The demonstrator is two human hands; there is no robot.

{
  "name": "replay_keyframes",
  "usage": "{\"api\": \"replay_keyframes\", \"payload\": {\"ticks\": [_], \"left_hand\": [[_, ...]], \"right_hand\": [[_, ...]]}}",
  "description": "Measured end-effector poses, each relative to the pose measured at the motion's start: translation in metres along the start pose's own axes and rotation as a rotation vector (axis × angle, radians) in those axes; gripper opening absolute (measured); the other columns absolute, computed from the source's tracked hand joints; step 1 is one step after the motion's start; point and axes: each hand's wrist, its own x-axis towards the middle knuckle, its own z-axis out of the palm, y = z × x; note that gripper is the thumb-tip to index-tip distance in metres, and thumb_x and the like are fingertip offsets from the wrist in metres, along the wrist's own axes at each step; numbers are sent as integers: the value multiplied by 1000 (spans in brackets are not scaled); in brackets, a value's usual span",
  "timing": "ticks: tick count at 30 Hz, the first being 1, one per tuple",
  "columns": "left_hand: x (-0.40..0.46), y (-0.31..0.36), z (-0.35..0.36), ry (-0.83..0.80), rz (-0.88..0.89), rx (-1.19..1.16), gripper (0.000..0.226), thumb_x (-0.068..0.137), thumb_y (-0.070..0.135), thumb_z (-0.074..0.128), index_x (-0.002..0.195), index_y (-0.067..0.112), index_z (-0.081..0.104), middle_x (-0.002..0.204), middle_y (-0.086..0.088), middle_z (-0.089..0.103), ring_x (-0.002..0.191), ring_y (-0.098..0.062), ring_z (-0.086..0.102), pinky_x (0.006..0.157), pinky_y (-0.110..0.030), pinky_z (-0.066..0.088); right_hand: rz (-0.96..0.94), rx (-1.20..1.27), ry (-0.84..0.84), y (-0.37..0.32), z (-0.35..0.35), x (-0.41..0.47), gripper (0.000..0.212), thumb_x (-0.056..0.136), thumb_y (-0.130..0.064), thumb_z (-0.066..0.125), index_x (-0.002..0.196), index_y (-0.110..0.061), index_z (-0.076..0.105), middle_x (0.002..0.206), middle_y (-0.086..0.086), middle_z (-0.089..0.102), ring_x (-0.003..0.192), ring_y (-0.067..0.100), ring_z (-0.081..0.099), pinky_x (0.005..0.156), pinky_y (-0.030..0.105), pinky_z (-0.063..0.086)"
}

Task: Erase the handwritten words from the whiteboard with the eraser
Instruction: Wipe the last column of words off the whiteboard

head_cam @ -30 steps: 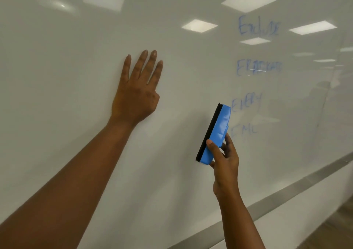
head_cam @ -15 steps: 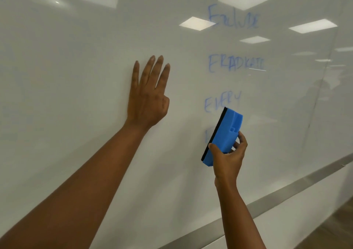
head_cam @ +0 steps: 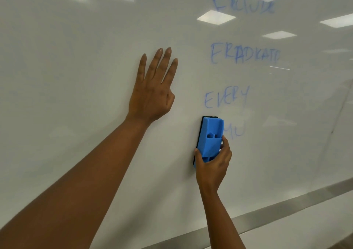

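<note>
The whiteboard is looking super glossy, smooth white with ceiling light panels reflecting off it as bright rectangles. The right hand is gripping the eraser, a chunky blue plastic block with a moulded handle ridge and a thin dark felt pad along its left and top edges; its fingers are wrapping around the lower end, thumb on the left side. The felt side is sitting against the board, right over the start of the lowest word, so only something like "MU" is showing, faint and smudgy. Above it "EVERY", "ERADICATE"-ish and "EXCLUDE" are reading in blurry blue marker. The left hand is lying flat on the board, fingers stretched out, holding nothing. A brushed metal strip is running along the bottom edge.
</note>
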Motion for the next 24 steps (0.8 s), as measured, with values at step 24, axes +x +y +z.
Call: {"api": "replay_keyframes", "payload": {"ticks": [24], "left_hand": [[-4,2,4,19,-4,51,61,87,16,31,147,8,27,153,-18,23,142,-34,18,115,-51,6]], "right_hand": [[-189,-118,52,22,-6,2,79,72,-17,78,139,-14,35,122,11,50,108,20,47,76,28,44]]}}
